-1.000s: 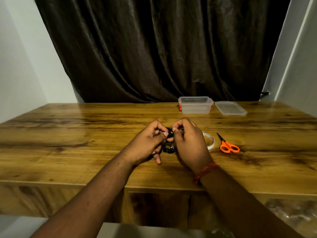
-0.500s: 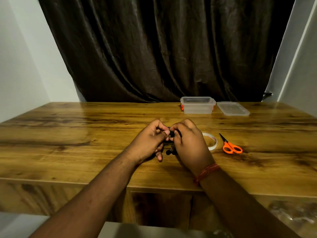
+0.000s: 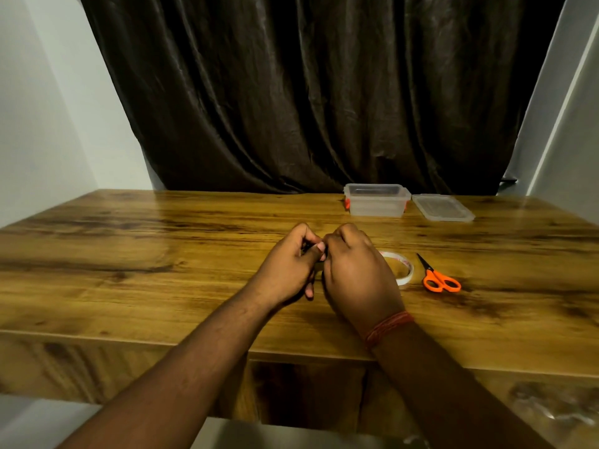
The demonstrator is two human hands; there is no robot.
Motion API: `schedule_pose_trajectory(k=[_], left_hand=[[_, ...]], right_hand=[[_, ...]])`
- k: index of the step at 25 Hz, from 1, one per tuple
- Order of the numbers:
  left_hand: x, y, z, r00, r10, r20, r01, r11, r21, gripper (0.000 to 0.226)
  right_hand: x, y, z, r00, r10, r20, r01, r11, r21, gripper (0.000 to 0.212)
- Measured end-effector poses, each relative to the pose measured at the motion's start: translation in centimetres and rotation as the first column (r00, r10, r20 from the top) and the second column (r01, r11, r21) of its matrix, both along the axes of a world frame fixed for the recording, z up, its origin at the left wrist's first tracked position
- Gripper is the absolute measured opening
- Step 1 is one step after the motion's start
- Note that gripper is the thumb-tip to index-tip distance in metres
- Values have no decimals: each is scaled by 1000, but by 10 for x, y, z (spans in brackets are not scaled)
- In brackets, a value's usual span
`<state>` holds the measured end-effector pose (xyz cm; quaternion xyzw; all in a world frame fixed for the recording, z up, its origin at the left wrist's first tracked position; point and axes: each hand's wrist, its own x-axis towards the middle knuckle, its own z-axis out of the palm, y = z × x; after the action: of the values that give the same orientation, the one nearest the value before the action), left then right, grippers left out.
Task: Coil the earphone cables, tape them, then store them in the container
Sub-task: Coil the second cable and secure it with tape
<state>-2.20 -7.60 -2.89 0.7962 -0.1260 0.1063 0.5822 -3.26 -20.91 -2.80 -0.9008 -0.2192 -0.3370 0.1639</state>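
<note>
My left hand (image 3: 288, 267) and my right hand (image 3: 356, 273) are pressed together over the middle of the wooden table (image 3: 162, 254). Both pinch a black earphone cable coil (image 3: 308, 247), of which only a small dark bit shows between the fingers. A roll of clear tape (image 3: 405, 270) lies flat just right of my right hand. An open clear plastic container (image 3: 376, 200) stands at the back of the table, its lid (image 3: 442, 207) flat beside it on the right.
Orange-handled scissors (image 3: 437, 278) lie right of the tape roll, blades pointing away. A dark curtain (image 3: 308, 92) hangs behind the table. White walls close in on the left and right.
My hands have closed tighter around the coil, so the dangling earbuds seen earlier below the fingers are now hidden. The view has tilted slightly.
</note>
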Motion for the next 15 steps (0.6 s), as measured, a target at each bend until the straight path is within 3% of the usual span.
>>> schedule_pose_trajectory(k=[11,15], left_hand=[[-1,-1,4,998,-54,-38,45,974,-221,10],[-3,1,8,990,-120,-68,88,927,-365,4]], right_hand=[[0,2,-1,999,42,12,-42,999,26,23],[0,-1,0,996,89,-17,-88,994,60,35]])
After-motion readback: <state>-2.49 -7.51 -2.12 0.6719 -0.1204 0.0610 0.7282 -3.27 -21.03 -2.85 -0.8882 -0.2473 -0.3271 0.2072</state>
